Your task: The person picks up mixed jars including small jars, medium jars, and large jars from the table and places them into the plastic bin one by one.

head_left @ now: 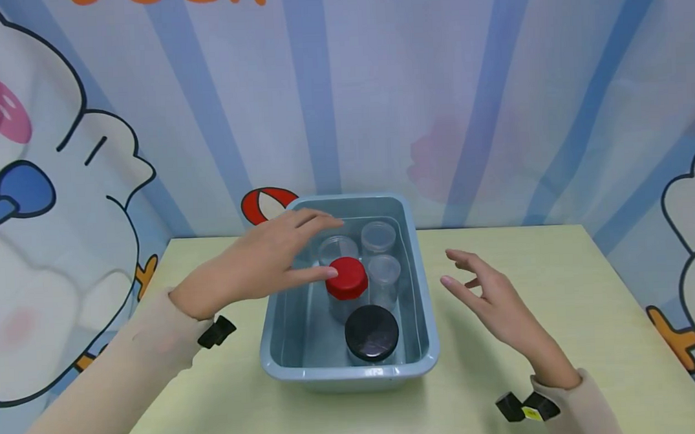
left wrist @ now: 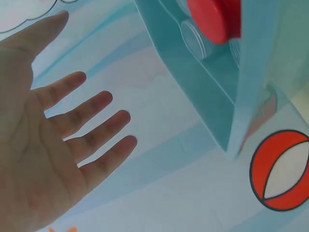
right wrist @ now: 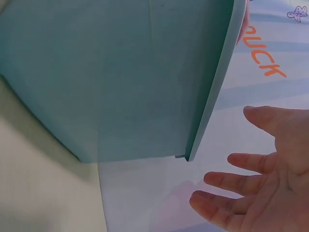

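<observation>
A light-blue plastic bin (head_left: pixel 354 373) stands on the table with several jars inside. One jar has a red lid (head_left: pixel 349 283) and another, near the front, a black lid (head_left: pixel 372 333). Behind them are clear containers with translucent lids (head_left: pixel 379 235). My left hand (head_left: pixel 268 260) hovers over the bin's left rim, its fingers spread and holding nothing; in the head view its thumb overlaps the red lid, though contact cannot be told. Right of the bin, my right hand (head_left: pixel 493 301) hangs in the air, fingers apart and nothing held. The right wrist view shows the bin's outer wall (right wrist: pixel 120 82) beside it.
A pale yellow-green table (head_left: pixel 561 298) supports the bin. Behind it hangs a light-blue cartoon-printed backdrop (head_left: pixel 371 99), close to the table's back edge. Small black devices are strapped at both wrists.
</observation>
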Available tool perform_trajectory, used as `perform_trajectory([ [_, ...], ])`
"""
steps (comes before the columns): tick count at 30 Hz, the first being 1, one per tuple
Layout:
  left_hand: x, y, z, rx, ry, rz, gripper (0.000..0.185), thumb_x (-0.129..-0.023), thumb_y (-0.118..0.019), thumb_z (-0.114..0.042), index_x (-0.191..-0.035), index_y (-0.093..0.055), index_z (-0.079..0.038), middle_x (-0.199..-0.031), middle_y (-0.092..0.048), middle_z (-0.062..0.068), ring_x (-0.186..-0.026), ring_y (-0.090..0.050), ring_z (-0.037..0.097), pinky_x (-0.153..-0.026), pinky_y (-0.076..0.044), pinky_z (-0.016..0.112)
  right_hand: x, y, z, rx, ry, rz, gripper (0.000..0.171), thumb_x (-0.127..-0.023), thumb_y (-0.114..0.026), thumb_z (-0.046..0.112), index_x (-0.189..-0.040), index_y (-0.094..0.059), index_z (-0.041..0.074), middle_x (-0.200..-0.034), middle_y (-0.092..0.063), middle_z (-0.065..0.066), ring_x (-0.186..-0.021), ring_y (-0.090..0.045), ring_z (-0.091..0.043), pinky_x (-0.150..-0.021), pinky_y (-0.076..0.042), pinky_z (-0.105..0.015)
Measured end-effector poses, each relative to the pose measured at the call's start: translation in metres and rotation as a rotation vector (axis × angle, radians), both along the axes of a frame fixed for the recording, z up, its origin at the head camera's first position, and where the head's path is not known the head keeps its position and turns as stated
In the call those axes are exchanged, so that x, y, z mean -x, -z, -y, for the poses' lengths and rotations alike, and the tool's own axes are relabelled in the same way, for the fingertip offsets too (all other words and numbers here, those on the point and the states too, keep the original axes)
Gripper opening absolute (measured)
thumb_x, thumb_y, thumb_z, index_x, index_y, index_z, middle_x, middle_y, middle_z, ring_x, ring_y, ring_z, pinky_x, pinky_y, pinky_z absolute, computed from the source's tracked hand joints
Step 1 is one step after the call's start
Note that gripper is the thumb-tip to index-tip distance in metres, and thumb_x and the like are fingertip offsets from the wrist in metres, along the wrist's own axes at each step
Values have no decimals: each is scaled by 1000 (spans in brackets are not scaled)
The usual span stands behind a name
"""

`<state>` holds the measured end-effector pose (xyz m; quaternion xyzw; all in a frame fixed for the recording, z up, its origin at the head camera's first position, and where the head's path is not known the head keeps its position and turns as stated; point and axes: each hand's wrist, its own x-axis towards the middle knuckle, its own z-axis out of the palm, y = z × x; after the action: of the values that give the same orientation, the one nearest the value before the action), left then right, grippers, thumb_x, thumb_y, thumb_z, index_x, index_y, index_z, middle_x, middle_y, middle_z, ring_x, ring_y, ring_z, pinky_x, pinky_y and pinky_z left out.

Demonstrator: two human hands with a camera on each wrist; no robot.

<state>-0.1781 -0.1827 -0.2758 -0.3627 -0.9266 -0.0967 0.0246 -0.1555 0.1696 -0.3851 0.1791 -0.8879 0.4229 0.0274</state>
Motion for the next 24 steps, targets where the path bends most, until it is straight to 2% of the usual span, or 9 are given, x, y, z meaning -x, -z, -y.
perform_trajectory([
  [5,3,2,14,-9,-38,-56,73,-92,-62,-58,-151,-43,-19,-150,-44,5,-131,-46,28,-100,-46,50,0,-3,-8,-77,35,-10,65,-104,-52,43,-156,-32,11,-156,-35,-16,-132,-43,-41,-99,-40,-61],
  [10,3,5,29,-15,-114,-79,80,-93,-57,-63,-156,-35,-19,-153,-41,9,-133,-43,32,-104,-40,56,3,-1,-16,-163,70,-88,69,-103,-52,44,-157,-28,8,-158,-31,-20,-142,-29,-44,-109,-25,-65],
  [16,4,11,49,-55,-221,-134,83,-92,-58,-62,-158,-29,-21,-157,-36,8,-140,-37,33,-108,-35,57,6,3,-25,-279,111,-218,75,-101,-56,44,-156,-28,2,-157,-29,-25,-143,-24,-48,-109,-22,-67],
  [20,3,18,63,-72,-267,-173,82,-94,-57,-59,-159,-27,-20,-162,-27,7,-143,-31,37,-112,-29,58,8,7,-31,-346,134,-242,80,-100,-56,48,-157,-24,3,-159,-24,-25,-145,-19,-49,-110,-19,-67],
  [24,1,26,76,-70,-313,-184,80,-96,-54,-58,-160,-23,-21,-164,-20,6,-147,-23,40,-115,-21,59,10,13,-36,-396,151,-248,84,-99,-54,52,-159,-20,5,-160,-20,-26,-146,-13,-48,-113,-10,-65],
])
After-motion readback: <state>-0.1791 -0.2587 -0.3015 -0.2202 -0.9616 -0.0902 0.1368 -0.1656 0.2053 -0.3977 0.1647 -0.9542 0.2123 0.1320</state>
